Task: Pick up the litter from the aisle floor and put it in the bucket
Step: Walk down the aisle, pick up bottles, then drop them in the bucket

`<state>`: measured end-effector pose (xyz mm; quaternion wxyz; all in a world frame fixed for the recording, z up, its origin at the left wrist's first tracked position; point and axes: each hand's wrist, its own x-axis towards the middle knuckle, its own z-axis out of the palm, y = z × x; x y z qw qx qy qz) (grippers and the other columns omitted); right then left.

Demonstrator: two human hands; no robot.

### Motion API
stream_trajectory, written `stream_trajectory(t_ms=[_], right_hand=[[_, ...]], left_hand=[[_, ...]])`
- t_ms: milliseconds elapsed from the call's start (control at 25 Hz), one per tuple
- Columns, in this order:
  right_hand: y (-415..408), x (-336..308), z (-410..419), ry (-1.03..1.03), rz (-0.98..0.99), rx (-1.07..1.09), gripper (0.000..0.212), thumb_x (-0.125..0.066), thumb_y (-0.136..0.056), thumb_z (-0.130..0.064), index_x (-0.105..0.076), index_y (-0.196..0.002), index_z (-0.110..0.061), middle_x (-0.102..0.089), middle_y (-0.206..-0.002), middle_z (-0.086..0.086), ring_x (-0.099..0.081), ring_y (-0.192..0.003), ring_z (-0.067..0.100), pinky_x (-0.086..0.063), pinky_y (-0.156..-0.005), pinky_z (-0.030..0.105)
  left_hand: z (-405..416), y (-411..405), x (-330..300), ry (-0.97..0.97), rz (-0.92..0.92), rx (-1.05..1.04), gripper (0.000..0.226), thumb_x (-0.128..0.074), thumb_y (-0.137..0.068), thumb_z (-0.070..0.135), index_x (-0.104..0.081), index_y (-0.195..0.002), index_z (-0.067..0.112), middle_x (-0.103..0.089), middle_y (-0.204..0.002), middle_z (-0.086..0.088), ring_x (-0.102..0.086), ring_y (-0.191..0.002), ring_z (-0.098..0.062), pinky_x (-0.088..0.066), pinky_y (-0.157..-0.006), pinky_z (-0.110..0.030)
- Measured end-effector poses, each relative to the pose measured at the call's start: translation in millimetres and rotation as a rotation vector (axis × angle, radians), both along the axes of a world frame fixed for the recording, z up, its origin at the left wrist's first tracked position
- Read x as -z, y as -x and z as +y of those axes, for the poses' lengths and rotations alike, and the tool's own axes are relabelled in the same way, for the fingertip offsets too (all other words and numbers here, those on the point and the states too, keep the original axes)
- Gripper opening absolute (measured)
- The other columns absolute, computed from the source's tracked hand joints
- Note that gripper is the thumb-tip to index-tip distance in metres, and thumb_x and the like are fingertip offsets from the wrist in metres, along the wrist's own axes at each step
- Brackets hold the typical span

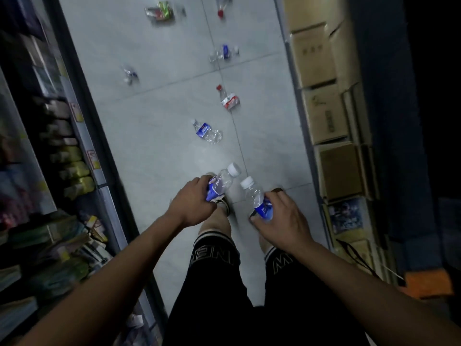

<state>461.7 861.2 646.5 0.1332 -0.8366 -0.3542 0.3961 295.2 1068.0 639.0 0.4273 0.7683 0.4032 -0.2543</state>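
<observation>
My left hand (192, 203) grips a clear plastic bottle (223, 181) with a blue label and white cap. In my right hand (284, 218) is a second blue-label bottle (254, 193), cap pointing away from me. Both are held above my feet. More litter lies on the grey aisle floor ahead: a blue-label bottle (207, 131), a red-label bottle with red cap (228, 98), another blue-label bottle (224, 53), a small crushed bottle (130, 74), wrappers (161, 11) and a red-capped bottle (221, 6) farthest away. No bucket is in view.
Store shelves (62, 156) packed with goods line the left side of the aisle. Stacked cardboard boxes (326, 113) line the right side. An orange object (427, 283) sits low at the right. My legs in black shorts (214, 283) stand mid-aisle.
</observation>
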Motion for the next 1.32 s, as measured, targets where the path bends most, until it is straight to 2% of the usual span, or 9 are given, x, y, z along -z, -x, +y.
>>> stream_trajectory(t_ms=[80,200,360,600,720,840,960,1120,1320], right_hand=[[-0.8,-43.6,-13.6,-0.001,-0.001,0.006,0.049,-0.072,-0.077,-0.056,-0.055,-0.116,-0.033,-0.054,-0.111,-0.010,-0.056,-0.104,0.015,-0.054,-0.079,0.037],[1.3,-98.1,-33.1,-0.012,-0.048,0.055,0.045,-0.072,-0.078,-0.051,-0.057,-0.116,-0.032,-0.054,-0.109,-0.010,-0.057,-0.097,0.014,-0.053,-0.075,0.035],[18.3,-139.2,-56.3,-0.009,-0.087,0.235,0.036,-0.071,-0.080,-0.044,-0.058,-0.111,-0.032,-0.054,-0.103,-0.012,-0.056,-0.091,0.011,-0.048,-0.070,0.028],[102.2,-164.1,-76.8,0.042,-0.188,0.681,0.042,-0.072,-0.080,-0.046,-0.062,-0.117,-0.028,-0.059,-0.108,-0.008,-0.059,-0.099,0.014,-0.051,-0.077,0.031],[158.1,-177.6,-81.5,0.035,-0.212,0.924,0.041,-0.075,-0.082,-0.048,-0.063,-0.114,-0.026,-0.059,-0.104,-0.009,-0.055,-0.091,0.011,-0.042,-0.076,0.027],[217.0,-189.3,-94.2,0.032,-0.207,1.148,0.042,-0.076,-0.083,-0.053,-0.065,-0.112,-0.026,-0.060,-0.102,-0.011,-0.054,-0.089,0.009,-0.041,-0.078,0.024],[277.8,-188.0,-116.3,0.041,-0.207,1.384,0.039,-0.078,-0.082,-0.048,-0.067,-0.112,-0.025,-0.066,-0.104,-0.006,-0.065,-0.093,0.014,-0.043,-0.077,0.023],[367.6,-187.7,-150.9,0.028,-0.141,1.685,0.039,-0.075,-0.085,-0.047,-0.066,-0.117,-0.027,-0.065,-0.109,-0.007,-0.065,-0.098,0.015,-0.048,-0.081,0.028],[492.3,-180.6,-178.7,0.070,-0.175,2.052,0.043,-0.074,-0.081,-0.050,-0.069,-0.116,-0.026,-0.067,-0.107,-0.007,-0.064,-0.087,0.013,-0.045,-0.074,0.026]], left_hand=[[-5.4,-0.3,-45.2,-0.058,0.000,-0.001,0.054,-0.053,-0.068,0.030,-0.054,-0.121,0.019,-0.062,-0.106,-0.007,-0.057,-0.098,-0.029,-0.037,-0.071,-0.034],[-15.7,1.4,-96.4,-0.108,-0.033,0.059,0.042,-0.060,-0.076,0.021,-0.055,-0.117,0.015,-0.064,-0.104,-0.011,-0.058,-0.094,-0.032,-0.041,-0.072,-0.037],[-11.2,0.5,-129.6,-0.108,-0.046,0.180,0.040,-0.063,-0.080,0.024,-0.052,-0.118,0.018,-0.060,-0.103,-0.005,-0.054,-0.086,-0.025,-0.037,-0.069,-0.035],[20.9,1.2,-140.1,-0.059,-0.048,0.423,0.027,-0.060,-0.079,0.021,-0.051,-0.104,0.021,-0.062,-0.098,-0.002,-0.057,-0.085,-0.026,-0.043,-0.070,-0.036],[30.0,1.3,-147.2,-0.080,-0.037,0.647,0.026,-0.060,-0.079,0.021,-0.051,-0.104,0.023,-0.060,-0.096,0.001,-0.054,-0.085,-0.026,-0.041,-0.071,-0.035],[23.2,-5.3,-155.7,-0.138,-0.006,0.888,0.027,-0.061,-0.081,0.021,-0.049,-0.105,0.023,-0.059,-0.093,-0.001,-0.053,-0.082,-0.027,-0.040,-0.070,-0.035],[-3.1,-17.3,-164.4,-0.186,-0.025,1.087,0.031,-0.062,-0.083,0.020,-0.053,-0.112,0.019,-0.063,-0.097,-0.004,-0.058,-0.086,-0.029,-0.039,-0.072,-0.033],[-74.7,-24.2,-176.8,-0.206,-0.123,1.357,0.031,-0.063,-0.082,0.017,-0.054,-0.112,0.016,-0.067,-0.104,-0.008,-0.063,-0.098,-0.035,-0.039,-0.074,-0.034],[-201.8,7.5,-201.6,-0.224,-0.178,1.720,0.034,-0.064,-0.086,0.022,-0.055,-0.120,0.022,-0.066,-0.106,0.000,-0.055,-0.083,-0.015,-0.038,-0.069,-0.027]])
